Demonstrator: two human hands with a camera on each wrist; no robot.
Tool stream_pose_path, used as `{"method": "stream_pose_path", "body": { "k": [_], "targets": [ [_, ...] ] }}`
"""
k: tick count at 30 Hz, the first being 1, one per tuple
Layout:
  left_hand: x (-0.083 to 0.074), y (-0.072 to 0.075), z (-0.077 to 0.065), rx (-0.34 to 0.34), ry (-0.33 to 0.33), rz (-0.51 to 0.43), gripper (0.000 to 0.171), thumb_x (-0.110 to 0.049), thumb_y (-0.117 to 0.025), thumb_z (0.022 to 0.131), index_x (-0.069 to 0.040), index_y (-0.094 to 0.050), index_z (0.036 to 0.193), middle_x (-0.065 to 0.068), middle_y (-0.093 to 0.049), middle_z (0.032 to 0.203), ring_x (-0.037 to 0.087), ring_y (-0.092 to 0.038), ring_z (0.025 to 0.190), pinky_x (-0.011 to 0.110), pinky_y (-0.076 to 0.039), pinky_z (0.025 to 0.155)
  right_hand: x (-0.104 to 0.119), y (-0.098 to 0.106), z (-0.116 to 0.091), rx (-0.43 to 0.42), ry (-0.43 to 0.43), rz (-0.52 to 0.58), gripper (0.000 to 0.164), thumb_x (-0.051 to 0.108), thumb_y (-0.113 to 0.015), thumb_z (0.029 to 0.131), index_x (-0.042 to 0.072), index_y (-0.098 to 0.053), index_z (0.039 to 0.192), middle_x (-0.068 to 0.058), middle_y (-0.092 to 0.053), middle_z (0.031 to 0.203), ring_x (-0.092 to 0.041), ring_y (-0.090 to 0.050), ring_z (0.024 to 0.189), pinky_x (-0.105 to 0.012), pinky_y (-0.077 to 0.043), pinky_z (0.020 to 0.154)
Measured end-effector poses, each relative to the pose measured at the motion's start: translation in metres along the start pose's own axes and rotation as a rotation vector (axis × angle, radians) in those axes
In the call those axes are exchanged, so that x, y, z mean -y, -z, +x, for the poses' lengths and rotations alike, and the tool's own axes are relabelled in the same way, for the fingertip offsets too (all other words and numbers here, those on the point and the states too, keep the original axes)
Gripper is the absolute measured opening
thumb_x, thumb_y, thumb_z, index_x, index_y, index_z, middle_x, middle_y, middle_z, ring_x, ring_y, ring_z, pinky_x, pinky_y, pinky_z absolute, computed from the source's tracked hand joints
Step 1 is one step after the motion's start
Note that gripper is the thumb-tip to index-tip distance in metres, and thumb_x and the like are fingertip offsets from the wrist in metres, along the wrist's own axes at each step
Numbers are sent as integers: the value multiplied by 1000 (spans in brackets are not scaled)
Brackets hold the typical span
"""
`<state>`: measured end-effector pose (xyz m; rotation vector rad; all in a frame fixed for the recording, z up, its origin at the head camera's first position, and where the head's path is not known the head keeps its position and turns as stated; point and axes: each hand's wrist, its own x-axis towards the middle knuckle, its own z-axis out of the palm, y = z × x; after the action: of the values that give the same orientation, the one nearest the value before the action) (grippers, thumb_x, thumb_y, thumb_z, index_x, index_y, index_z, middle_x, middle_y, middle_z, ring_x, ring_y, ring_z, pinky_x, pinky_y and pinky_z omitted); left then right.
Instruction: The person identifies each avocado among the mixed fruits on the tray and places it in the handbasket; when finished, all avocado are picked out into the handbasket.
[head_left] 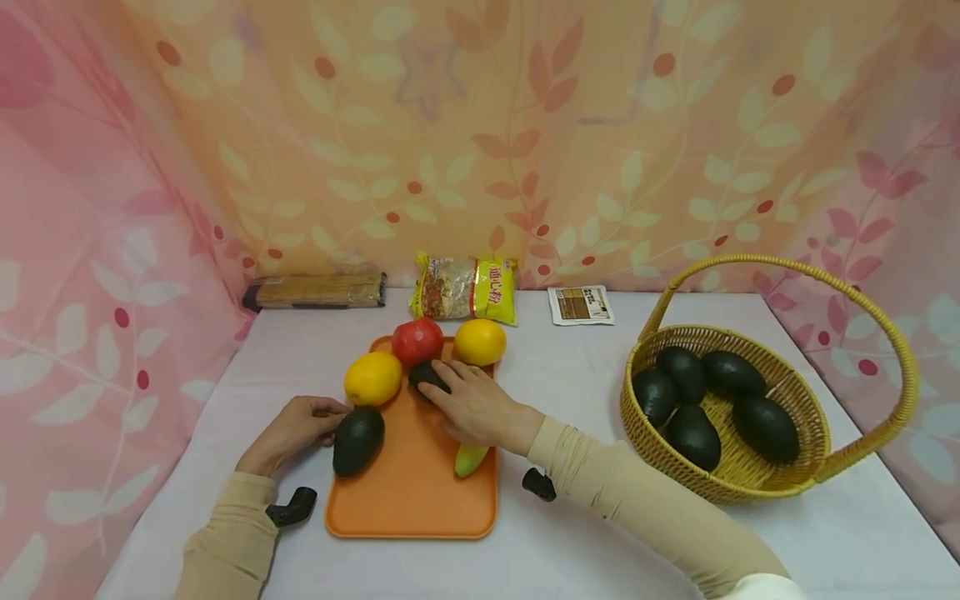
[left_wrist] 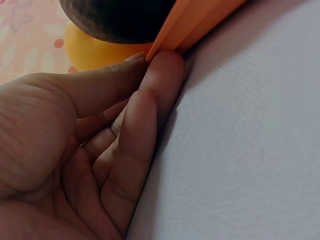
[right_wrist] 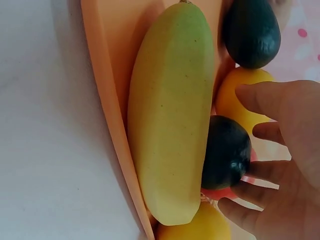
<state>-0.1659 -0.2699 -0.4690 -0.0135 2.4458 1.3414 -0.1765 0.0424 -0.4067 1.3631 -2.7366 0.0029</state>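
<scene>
My left hand [head_left: 294, 433] pinches the left rim of an orange tray [head_left: 420, 508] between thumb and fingers, as the left wrist view shows. Close to it a dark avocado [head_left: 358, 442] lies at the tray's left edge. My right hand [head_left: 480, 407] reaches over the tray with fingers spread, fingertips at another dark avocado [right_wrist: 227, 152] near the tray's far end. Under the right hand lies a long yellow-green fruit, like a banana [right_wrist: 170, 120], partly hidden in the head view. Two yellow fruits, one left [head_left: 372, 378] and one right [head_left: 480, 342], and a red round fruit [head_left: 417, 342] surround that avocado.
At the right stands a wicker basket [head_left: 821, 454] with a tall handle, holding several avocados [head_left: 693, 437]. Along the back lie a wrapped brown bundle [head_left: 318, 292], a yellow food bag [head_left: 465, 288] and a small white-brown packet [head_left: 581, 306]. A patterned curtain closes off the back and sides.
</scene>
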Motion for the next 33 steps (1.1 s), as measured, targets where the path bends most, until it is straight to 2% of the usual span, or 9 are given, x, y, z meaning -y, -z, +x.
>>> {"method": "stream_pose_path", "body": {
  "k": [7,10,16,24,30,33],
  "targets": [
    [-2,0,-1,0,11,-8,29,-15,-61,95,5,-67,116,5,-70,95,11,-58,74,22,-53,65,-1,0,0,-45,16,38,52,28,-69,90,8,-55,136,-20,-48,143,-35,-50,130,-44,-41,112],
    [-2,0,-1,-1,7,-10,29,-14,-61,95,5,-67,116,5,-70,95,11,-58,75,22,-53,65,0,2,1,-51,21,31,50,27,-70,90,9,-57,134,-19,-50,140,-34,-53,126,-43,-42,110],
    [-2,0,-1,3,3,-12,30,-16,-62,95,5,-67,116,3,-70,93,9,-58,74,22,-52,65,2,4,1,-11,19,-7,48,29,-70,90,15,-60,134,-18,-49,138,-35,-54,122,-43,-46,107],
    [-1,0,-1,2,-3,-8,31,-17,-62,95,4,-67,116,3,-70,93,9,-58,74,22,-53,65,0,4,0,16,22,-9,48,33,-67,92,19,-57,137,-23,-43,149,-38,-52,126,-44,-44,107],
    [-1,0,-1,-2,-7,-12,31,-18,-63,94,4,-67,116,2,-70,91,8,-58,71,22,-53,65,0,6,-1,30,39,56,46,28,-68,91,19,-58,136,-22,-45,146,-38,-48,132,-46,-43,109],
    [-1,0,0,-4,-4,-9,30,-17,-63,94,4,-67,115,2,-70,90,9,-58,71,22,-52,65,1,8,0,31,50,65,45,28,-69,91,19,-59,133,-19,-46,144,-35,-51,127,-43,-44,109]
  ]
}}
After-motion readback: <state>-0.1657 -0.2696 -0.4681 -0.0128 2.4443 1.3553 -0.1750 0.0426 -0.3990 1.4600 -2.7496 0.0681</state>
